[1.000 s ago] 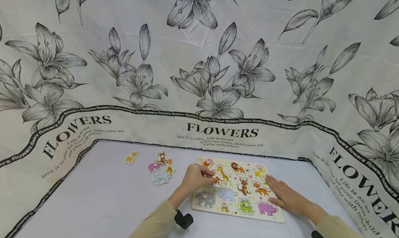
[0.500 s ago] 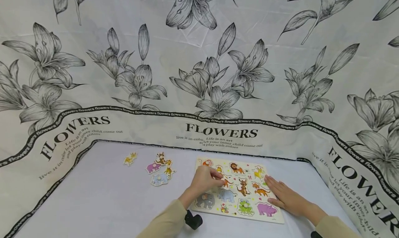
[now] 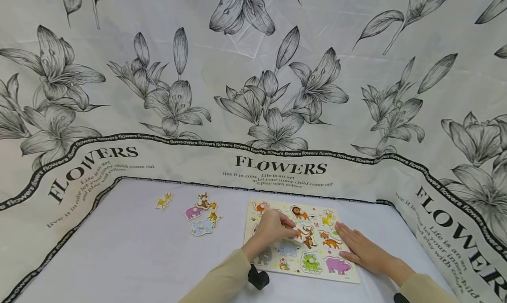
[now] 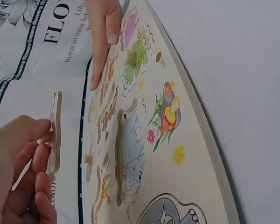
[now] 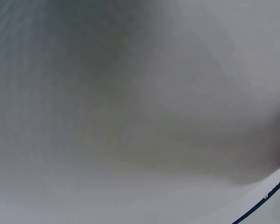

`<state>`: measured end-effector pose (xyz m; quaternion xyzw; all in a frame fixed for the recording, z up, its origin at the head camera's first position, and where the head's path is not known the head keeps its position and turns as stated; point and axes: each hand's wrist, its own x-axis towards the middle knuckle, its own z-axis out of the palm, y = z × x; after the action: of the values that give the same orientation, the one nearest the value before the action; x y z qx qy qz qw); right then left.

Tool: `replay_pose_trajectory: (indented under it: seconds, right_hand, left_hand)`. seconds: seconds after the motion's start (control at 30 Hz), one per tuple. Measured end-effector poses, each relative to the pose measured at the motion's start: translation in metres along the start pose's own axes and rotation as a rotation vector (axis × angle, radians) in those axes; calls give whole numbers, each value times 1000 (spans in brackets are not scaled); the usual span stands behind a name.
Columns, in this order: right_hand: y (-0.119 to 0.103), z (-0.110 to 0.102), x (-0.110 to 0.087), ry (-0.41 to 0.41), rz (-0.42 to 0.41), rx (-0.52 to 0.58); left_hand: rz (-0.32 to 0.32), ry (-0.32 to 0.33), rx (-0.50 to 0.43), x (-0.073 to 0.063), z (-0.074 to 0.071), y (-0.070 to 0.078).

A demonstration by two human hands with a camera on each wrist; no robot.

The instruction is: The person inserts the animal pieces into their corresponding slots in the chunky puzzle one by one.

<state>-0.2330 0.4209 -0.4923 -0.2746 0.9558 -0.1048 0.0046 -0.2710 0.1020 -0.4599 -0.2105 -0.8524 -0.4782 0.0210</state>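
In the head view, my left hand (image 3: 273, 230) pinches an orange tiger puzzle piece (image 3: 299, 235) above the middle of the wooden animal puzzle board (image 3: 277, 271). The left wrist view shows this piece edge-on (image 4: 57, 133), held off the board between thumb and fingers. My right hand (image 3: 366, 252) rests with straight fingers on the board's right edge, beside the printed tiger (image 3: 330, 240) and purple hippo (image 3: 338, 265). A green frog piece (image 3: 310, 263) and a lion piece (image 3: 301, 212) sit in the board. The right wrist view is mostly blurred cloth.
Left of the board lie loose pieces: a yellow animal (image 3: 163, 201) on its own, then a kangaroo (image 3: 203, 200), a purple hippo (image 3: 192, 212), a giraffe (image 3: 214, 214) and a blue rhino (image 3: 202, 227) bunched together. A flower-printed cloth (image 3: 277, 166) rises behind the white tabletop.
My left hand has carried the tiger piece rightward over the board, from near the giraffe slot to beside the kangaroo slot. My right hand has stayed on the board's edge.
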Motion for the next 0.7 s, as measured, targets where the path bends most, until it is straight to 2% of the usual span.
replay_pose_trajectory:
  seconds: [0.27,0.47,0.7]
  right_hand:
    - [0,-3,0,-11,19,6]
    - [0,-3,-1,-6,12,4]
    - [-1,-1,0,-26,22,12]
  left_hand:
    - [-72,-15,-75,5,15,7]
    - [-70,-15,-76,8,24,9]
    - [-71,-32,-32,11,28,15]
